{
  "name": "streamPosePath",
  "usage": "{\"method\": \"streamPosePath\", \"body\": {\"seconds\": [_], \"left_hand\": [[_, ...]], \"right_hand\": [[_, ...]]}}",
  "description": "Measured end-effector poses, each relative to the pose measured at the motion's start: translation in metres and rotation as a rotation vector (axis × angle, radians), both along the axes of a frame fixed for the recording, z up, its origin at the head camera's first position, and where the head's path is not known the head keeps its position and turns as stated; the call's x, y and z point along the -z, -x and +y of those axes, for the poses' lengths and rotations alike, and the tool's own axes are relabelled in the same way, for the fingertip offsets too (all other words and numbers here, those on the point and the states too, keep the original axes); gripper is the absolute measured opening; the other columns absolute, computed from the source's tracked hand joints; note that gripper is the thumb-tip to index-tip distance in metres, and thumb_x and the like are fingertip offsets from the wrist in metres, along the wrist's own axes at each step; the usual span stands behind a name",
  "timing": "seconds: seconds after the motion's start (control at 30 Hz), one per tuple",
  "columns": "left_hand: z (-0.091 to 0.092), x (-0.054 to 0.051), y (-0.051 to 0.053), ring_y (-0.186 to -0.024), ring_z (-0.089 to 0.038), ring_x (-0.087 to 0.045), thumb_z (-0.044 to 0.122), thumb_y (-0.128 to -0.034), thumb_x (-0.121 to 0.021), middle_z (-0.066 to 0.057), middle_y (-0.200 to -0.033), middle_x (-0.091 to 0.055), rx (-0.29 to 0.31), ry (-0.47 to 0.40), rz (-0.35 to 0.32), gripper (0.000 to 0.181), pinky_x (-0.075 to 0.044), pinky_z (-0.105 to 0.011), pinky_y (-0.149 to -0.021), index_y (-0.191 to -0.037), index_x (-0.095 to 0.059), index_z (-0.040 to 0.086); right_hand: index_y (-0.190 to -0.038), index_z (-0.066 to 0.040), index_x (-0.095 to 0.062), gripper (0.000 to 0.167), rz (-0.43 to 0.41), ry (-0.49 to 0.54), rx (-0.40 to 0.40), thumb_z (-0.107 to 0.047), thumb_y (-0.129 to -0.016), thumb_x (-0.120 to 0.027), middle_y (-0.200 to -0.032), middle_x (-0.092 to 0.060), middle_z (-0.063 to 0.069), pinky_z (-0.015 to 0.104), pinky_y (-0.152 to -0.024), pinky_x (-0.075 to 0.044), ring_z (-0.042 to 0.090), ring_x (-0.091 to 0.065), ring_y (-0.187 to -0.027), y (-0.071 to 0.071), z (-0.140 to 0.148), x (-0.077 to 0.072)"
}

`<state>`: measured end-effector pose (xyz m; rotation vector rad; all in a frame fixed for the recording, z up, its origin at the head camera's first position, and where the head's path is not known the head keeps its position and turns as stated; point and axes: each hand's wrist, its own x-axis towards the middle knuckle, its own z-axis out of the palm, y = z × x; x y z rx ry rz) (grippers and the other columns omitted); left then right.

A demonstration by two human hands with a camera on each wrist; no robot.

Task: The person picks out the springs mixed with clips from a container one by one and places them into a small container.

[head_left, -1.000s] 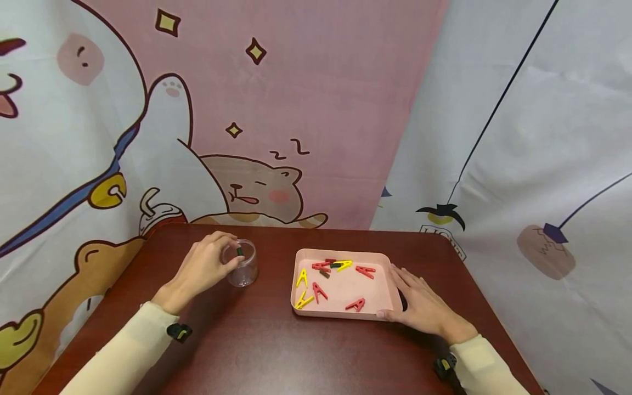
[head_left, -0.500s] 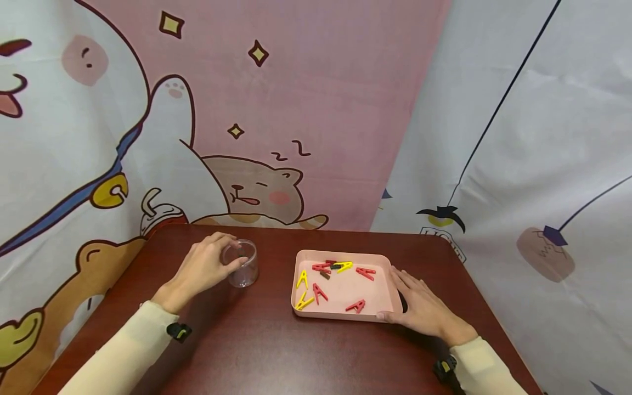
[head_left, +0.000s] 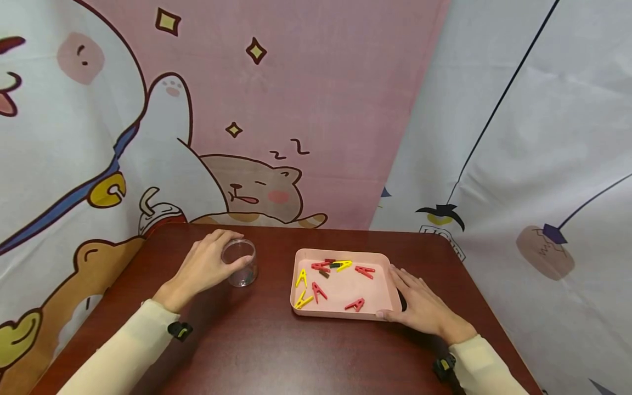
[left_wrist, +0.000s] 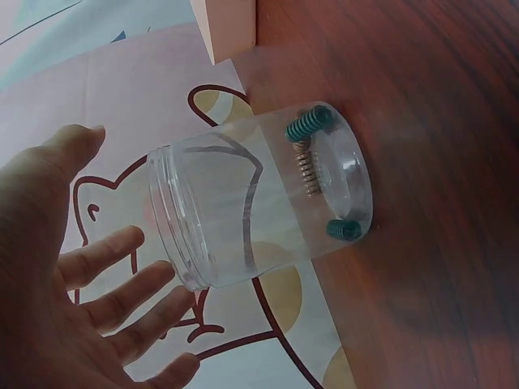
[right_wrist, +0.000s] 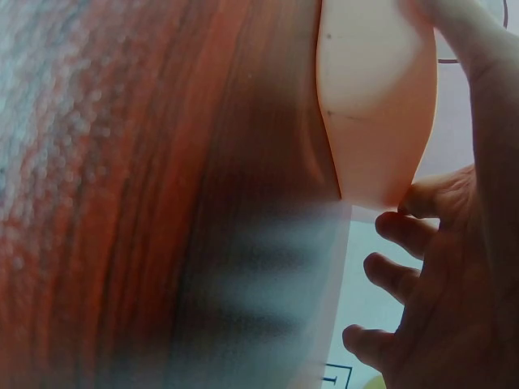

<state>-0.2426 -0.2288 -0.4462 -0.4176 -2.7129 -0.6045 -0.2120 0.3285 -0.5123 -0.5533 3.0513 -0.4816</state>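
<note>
A clear plastic jar (head_left: 244, 278) stands upright on the table. Inside it, in the left wrist view, lie a green coil spring (left_wrist: 310, 123), a second green spring (left_wrist: 344, 229) and a copper-coloured spring (left_wrist: 306, 170). My left hand (head_left: 209, 263) is at the jar's mouth, its fingers spread and holding nothing. My right hand (head_left: 422, 302) rests against the right end of a pink tray (head_left: 340, 315), thumb at the near corner, fingers extended along the side. In the tray are several red clips (head_left: 318, 291) and yellow clips (head_left: 302, 278), plus a dark spring (head_left: 334, 265) and a brownish spring (head_left: 323, 274).
The dark red-brown table (head_left: 276, 356) extends in front of the jar and tray, with bare wood between them. Behind it hangs a cartoon-printed cloth (head_left: 336, 109).
The dark green spring that my left hand pinched over the jar has been let go. The left fingers have parted at the jar's mouth. The right hand and the tray stay in place.
</note>
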Motion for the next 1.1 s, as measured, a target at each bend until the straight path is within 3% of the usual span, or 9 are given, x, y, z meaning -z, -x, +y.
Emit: {"method": "streamPosePath", "body": {"seconds": [0.73,1.1], "left_hand": [[0.011,-0.003,-0.002,-0.143,-0.043,-0.069,0.061,-0.1005,-0.087,-0.015,-0.153,-0.073,0.012,0.000,0.026,0.065,-0.050,-0.076,-0.120,-0.145,-0.077,0.016],[0.031,-0.003,-0.005,-0.138,-0.039,-0.073,0.057,-0.0986,-0.091,-0.011,-0.148,-0.076,0.067,-0.014,0.106,0.057,-0.051,-0.074,-0.120,-0.139,-0.080,0.017]], "right_hand": [[-0.182,-0.009,-0.037,0.127,-0.006,-0.008,0.007,-0.088,-0.090,-0.076,-0.190,-0.039,0.016,0.085,-0.133,-0.033,0.049,-0.044,-0.171,0.000,-0.002,-0.001],[-0.182,-0.008,-0.037,0.127,0.001,-0.009,0.007,-0.087,-0.091,-0.077,-0.189,-0.040,0.017,0.086,-0.133,-0.033,0.050,-0.045,-0.170,0.000,-0.001,-0.001]]}}
